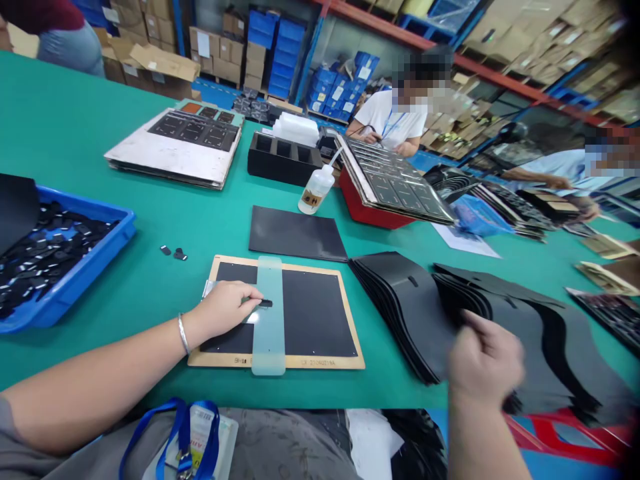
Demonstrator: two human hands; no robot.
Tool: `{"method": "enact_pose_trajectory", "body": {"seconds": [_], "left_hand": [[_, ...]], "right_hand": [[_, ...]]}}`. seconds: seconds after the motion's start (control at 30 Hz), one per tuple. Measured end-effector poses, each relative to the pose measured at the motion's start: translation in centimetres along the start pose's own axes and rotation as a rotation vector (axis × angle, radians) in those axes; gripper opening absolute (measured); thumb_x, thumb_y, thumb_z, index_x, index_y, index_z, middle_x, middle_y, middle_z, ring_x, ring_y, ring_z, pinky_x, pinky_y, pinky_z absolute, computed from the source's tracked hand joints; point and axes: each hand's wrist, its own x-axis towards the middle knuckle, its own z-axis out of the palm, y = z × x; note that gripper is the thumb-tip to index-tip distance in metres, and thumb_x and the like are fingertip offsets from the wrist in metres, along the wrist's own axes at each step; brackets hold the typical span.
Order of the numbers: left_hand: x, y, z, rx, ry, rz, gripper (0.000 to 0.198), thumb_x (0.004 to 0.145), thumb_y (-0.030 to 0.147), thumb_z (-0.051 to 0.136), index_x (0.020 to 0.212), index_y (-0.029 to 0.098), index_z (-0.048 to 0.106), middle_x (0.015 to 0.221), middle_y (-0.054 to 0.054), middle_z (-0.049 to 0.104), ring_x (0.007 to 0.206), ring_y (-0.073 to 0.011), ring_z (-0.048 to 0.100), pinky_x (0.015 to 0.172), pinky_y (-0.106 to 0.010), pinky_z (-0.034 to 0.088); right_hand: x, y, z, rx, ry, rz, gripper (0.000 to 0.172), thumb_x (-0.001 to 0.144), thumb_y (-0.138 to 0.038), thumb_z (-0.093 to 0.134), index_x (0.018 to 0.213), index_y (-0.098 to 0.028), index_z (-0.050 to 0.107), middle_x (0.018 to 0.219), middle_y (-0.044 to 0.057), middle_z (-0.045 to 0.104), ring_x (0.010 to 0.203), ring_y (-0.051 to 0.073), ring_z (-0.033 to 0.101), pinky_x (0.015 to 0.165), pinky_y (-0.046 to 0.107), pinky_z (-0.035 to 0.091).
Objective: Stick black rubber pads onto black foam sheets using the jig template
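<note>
My left hand (227,308) rests on a tan board with a black panel (320,313), fingers closed and pressing a small black piece (265,303) against a translucent strip (269,320) that lies across the board. My right hand (484,360) is at the fanned stack of black sheets (410,307), fingers curled on the edge of one sheet; it is slightly blurred.
A blue bin of small black parts (75,277) stands at the left. Two loose black pieces (174,253), a flat black sheet (295,233), a glue bottle (317,189), a black divided tray (283,160) and stacked boards (175,147) lie farther back. Other people work across the table.
</note>
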Motion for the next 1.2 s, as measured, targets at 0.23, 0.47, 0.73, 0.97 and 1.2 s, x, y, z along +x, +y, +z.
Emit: {"method": "enact_pose_trajectory", "body": {"seconds": [0.23,0.47,0.73,0.97,1.2], "left_hand": [[0.1,-0.1,0.3,0.007,0.038,-0.013,0.016,0.079,0.022,0.054,0.082,0.021,0.070,0.087,0.000,0.072,0.083,-0.0160,0.064,0.078,-0.028,0.048],[0.2,-0.8,1.1,0.089,0.051,0.112,0.019,0.081,0.017,0.052,0.084,0.020,0.071,0.088,-0.002,0.071,0.085,-0.0164,0.063,0.080,-0.029,0.048],[0.2,-0.7,1.6,0.215,0.023,0.143,0.023,0.085,0.018,0.048,0.087,0.020,0.070,0.091,-0.003,0.068,0.087,-0.0176,0.061,0.079,-0.030,0.049],[0.2,-0.7,1.9,0.288,-0.006,0.178,0.025,0.087,0.020,0.045,0.089,0.020,0.070,0.092,-0.002,0.066,0.085,-0.0162,0.061,0.075,-0.027,0.049],[0.2,-0.5,1.9,0.390,-0.014,0.167,0.028,0.090,0.025,0.042,0.090,0.023,0.070,0.092,-0.003,0.064,0.075,-0.0144,0.060,0.064,-0.024,0.046]], "right_hand": [[-3.4,-20.4,3.9,0.294,-0.913,-0.612,0.040,0.090,-0.033,0.043,0.129,-0.027,0.047,0.135,0.003,0.046,0.129,0.021,0.035,0.108,0.050,0.019],[-4.2,-20.8,5.0,0.239,-1.079,-0.655,0.044,0.091,-0.045,0.041,0.134,-0.035,0.040,0.142,-0.003,0.036,0.135,0.023,0.023,0.109,0.057,0.009],[-4.4,-20.8,5.2,0.296,-1.095,-0.576,0.049,0.088,-0.045,0.047,0.135,-0.034,0.038,0.142,-0.002,0.037,0.135,0.023,0.023,0.109,0.057,0.011],[-4.2,-20.7,5.1,0.312,-1.100,-0.563,0.050,0.087,-0.046,0.047,0.135,-0.035,0.037,0.142,-0.003,0.036,0.135,0.022,0.022,0.109,0.056,0.010],[-4.4,-21.2,4.9,0.252,-1.105,-0.611,0.044,0.091,-0.043,0.041,0.135,-0.038,0.037,0.143,-0.004,0.034,0.136,0.024,0.020,0.108,0.058,0.009]]}}
